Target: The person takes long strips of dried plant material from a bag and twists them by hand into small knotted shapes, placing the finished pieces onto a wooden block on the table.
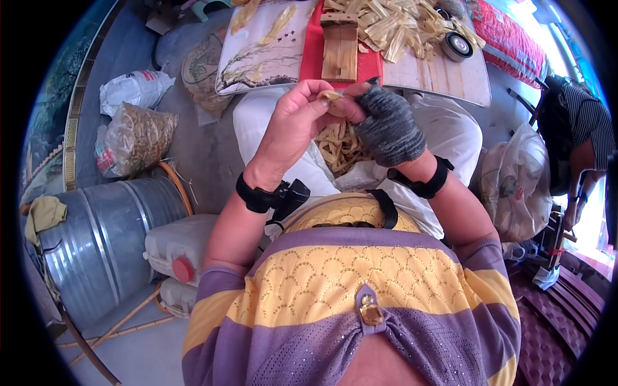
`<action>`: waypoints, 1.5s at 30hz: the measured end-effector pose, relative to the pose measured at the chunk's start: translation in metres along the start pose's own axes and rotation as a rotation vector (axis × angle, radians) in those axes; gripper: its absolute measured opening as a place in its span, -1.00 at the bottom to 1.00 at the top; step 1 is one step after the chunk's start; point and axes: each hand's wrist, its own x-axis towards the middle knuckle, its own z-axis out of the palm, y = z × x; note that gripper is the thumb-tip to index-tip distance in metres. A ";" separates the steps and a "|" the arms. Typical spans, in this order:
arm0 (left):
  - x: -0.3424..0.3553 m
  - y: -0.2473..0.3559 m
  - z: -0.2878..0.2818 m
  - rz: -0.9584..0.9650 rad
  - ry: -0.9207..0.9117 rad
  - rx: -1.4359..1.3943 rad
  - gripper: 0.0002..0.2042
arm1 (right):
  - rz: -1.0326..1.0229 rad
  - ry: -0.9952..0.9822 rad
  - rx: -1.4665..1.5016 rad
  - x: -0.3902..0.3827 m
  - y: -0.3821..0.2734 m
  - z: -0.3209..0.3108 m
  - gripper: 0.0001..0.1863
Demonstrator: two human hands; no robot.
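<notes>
Head view: your bare left hand (286,128) is pinching a pale strip (331,96) at the fingertips. Your gloved right hand (389,125) is meeting its right side; you cannot tell whether those fingers are clamping. The strip is sitting between both hands, near the wooden block (340,55).

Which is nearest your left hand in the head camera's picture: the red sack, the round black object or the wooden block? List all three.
From the left hand:
1. Wooden block: ahead, slightly right.
2. Round black object: farther right.
3. Red sack: upper right.
</notes>
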 end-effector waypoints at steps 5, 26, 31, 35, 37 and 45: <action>0.005 -0.002 -0.007 0.142 0.100 0.277 -0.91 | 0.121 -0.037 0.186 0.003 -0.006 -0.004 -0.64; -0.007 0.019 0.020 -0.077 0.158 -0.270 -0.75 | 0.591 0.086 0.944 0.017 0.020 -0.012 -0.66; -0.007 0.020 -0.008 0.219 0.224 0.846 -0.86 | 0.423 0.027 0.566 0.015 0.024 -0.007 -0.76; -0.010 0.014 0.009 0.414 0.123 1.376 -0.57 | 0.555 -0.130 0.474 0.009 0.011 0.004 -0.75; -0.011 0.003 0.008 0.377 0.053 1.445 -0.64 | 0.356 -0.143 0.223 0.007 0.017 0.018 -0.75; -0.005 -0.003 -0.030 0.654 -0.084 1.730 -0.82 | 0.401 -0.355 0.292 0.001 0.023 0.020 -0.68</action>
